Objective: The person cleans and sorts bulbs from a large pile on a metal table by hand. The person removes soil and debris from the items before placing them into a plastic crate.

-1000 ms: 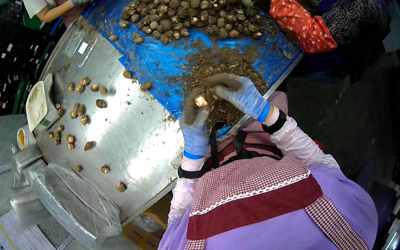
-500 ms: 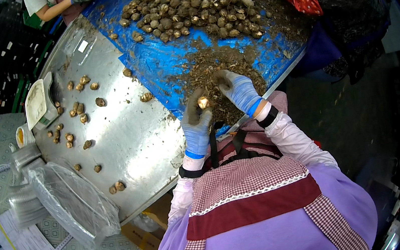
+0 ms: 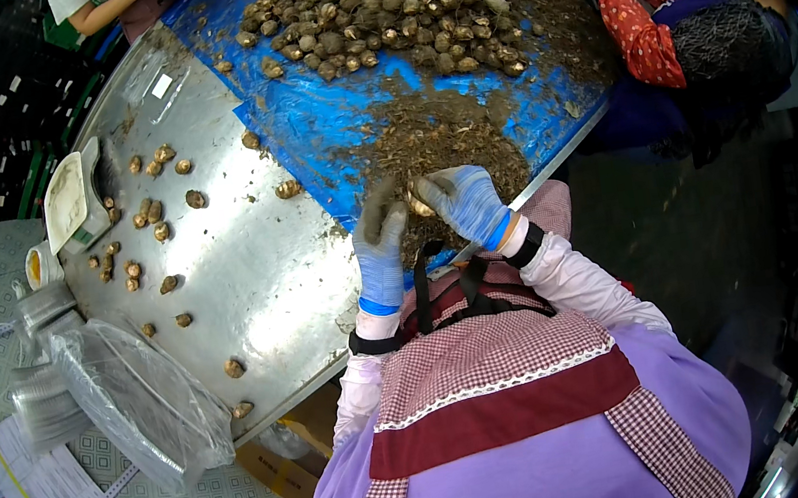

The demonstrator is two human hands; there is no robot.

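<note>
A small brown taro [image 3: 420,204] is pinched in the fingers of my right hand [image 3: 464,204], low over the soil at the table's near edge. My left hand [image 3: 381,251] is just left of it, with thumb and fingers apart and nothing visible between them; its fingertips are a little blurred. Both hands wear blue gloves with dirty grey palms and fingers. Beneath and beyond them spreads a heap of loose soil and root scraps [image 3: 449,132] on a blue plastic sheet [image 3: 302,126].
A big taro pile [image 3: 388,14] lies farther back. Several taros [image 3: 154,213] are scattered over the metal tabletop [image 3: 262,277], near a scale [image 3: 75,196]. Clear plastic bags [image 3: 142,404] hang at its left edge. Co-workers stand at far left and right, one in a red sleeve [image 3: 644,40].
The taro has passed from my left fingertips to my right hand, which moved left and nearer. One loose taro rolled toward the table's near edge. The right co-worker's red sleeve shifted.
</note>
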